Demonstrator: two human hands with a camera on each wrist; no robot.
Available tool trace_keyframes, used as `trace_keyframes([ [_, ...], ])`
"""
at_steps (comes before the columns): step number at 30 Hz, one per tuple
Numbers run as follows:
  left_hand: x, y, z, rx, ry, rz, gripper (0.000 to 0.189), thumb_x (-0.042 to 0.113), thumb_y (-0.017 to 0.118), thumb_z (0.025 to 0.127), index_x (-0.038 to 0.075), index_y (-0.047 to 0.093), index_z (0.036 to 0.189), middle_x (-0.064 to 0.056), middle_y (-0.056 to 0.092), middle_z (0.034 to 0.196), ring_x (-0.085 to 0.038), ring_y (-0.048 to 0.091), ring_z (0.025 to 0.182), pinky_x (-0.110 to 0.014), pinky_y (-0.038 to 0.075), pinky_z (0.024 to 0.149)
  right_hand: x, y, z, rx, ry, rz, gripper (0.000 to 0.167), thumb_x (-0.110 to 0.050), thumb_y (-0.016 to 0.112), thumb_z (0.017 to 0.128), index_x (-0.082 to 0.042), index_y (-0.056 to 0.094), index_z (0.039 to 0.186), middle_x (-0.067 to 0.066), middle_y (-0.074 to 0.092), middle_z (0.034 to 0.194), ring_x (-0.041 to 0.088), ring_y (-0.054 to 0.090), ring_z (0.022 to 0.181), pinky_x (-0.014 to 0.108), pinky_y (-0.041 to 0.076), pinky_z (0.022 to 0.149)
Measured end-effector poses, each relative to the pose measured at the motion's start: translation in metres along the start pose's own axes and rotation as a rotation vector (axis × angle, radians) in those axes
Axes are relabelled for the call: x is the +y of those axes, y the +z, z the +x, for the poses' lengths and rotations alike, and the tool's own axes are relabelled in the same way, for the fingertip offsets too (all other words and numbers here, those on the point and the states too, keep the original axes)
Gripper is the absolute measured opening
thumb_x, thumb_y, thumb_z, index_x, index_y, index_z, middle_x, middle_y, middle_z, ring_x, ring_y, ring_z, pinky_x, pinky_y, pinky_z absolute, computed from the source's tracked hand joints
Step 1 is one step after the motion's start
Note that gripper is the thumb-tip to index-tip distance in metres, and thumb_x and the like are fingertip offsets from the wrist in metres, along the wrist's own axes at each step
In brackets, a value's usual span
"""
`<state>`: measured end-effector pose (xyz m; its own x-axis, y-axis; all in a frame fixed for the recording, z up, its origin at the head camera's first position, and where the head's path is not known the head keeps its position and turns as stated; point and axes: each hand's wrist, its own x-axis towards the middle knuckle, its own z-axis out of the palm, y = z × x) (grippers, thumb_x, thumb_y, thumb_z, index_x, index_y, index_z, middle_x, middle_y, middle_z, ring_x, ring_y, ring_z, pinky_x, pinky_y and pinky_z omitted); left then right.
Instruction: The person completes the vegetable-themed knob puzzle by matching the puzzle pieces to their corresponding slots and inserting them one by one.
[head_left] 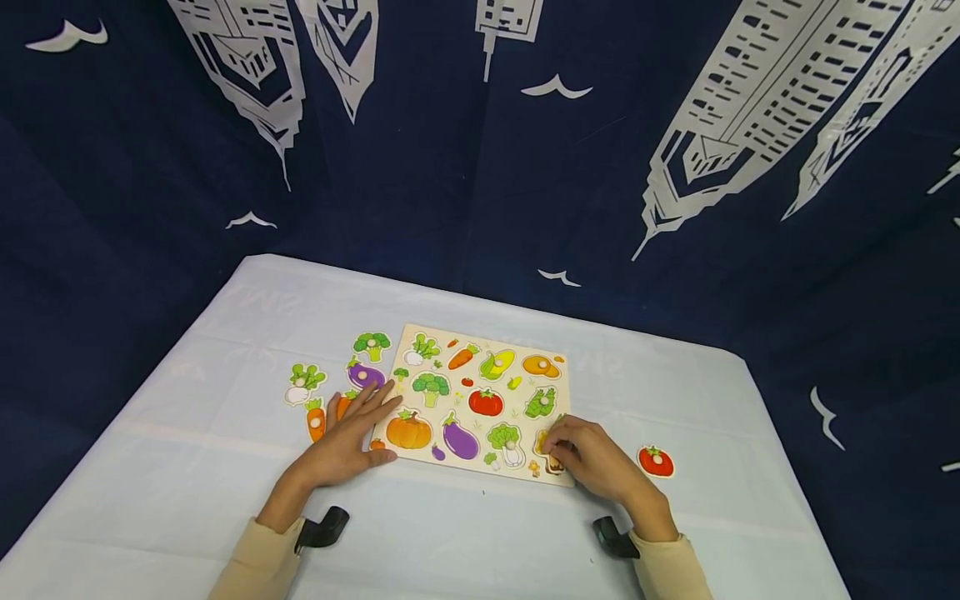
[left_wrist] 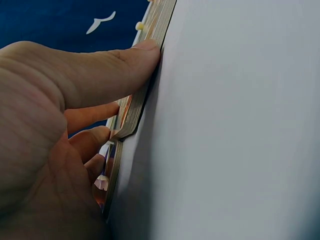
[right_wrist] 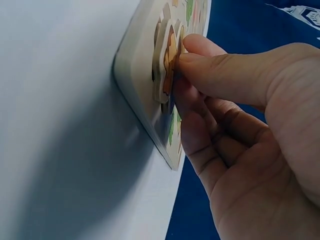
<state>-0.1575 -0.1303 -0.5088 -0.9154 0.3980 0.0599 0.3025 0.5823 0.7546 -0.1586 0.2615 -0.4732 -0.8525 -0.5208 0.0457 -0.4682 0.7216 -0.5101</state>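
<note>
A light wooden vegetable puzzle board [head_left: 513, 400] lies on the white-covered table. My right hand [head_left: 596, 458] pinches a yellow-brown puzzle piece [right_wrist: 166, 65] between thumb and fingertips at the board's lower right corner. In the right wrist view this piece stands slightly raised and tilted over a dark recess; its full picture is hidden. My left hand [head_left: 341, 446] rests at the board's left edge with fingers spread, its thumb [left_wrist: 135, 62] against the near edge. Beside and partly under that hand lie loose pieces: an eggplant [head_left: 365, 375], a carrot [head_left: 316, 421] and an orange piece [head_left: 344, 406].
Further left are a broccoli piece [head_left: 372, 345] and a white radish piece [head_left: 303, 384]. A tomato piece [head_left: 656, 461] lies right of my right hand. Behind the table hangs a dark blue curtain [head_left: 420, 208] with white buildings and birds.
</note>
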Motion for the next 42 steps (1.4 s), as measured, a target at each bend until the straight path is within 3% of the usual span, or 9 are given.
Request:
trace_keyframes([
  [18, 0.0008, -0.0005, 0.0011, 0.001, 0.008, 0.01, 0.078, 0.009, 0.081, 0.082, 0.005, 0.045, 0.15, -0.015, 0.023, 0.165, -0.043, 0.011, 0.153, -0.067, -0.016, 0.115, 0.0024, 0.0057, -0.0009, 0.021, -0.034, 0.007, 0.016, 0.003, 0.07, 0.089, -0.013, 0.072, 0.093, -0.003, 0.068, 0.096, 0.005, 0.056, 0.082, 0.023, 0.053, 0.073],
  [42, -0.0003, 0.0008, 0.0001, 0.004, 0.004, 0.012, 0.078, 0.01, 0.081, 0.081, 0.006, 0.045, 0.15, -0.015, 0.024, 0.166, -0.042, 0.011, 0.154, -0.067, -0.016, 0.115, -0.0003, 0.0022, -0.0063, 0.018, 0.067, 0.015, 0.019, -0.006, 0.073, 0.09, -0.013, 0.071, 0.107, -0.006, 0.068, 0.098, 0.003, 0.055, 0.081, 0.022, 0.051, 0.072],
])
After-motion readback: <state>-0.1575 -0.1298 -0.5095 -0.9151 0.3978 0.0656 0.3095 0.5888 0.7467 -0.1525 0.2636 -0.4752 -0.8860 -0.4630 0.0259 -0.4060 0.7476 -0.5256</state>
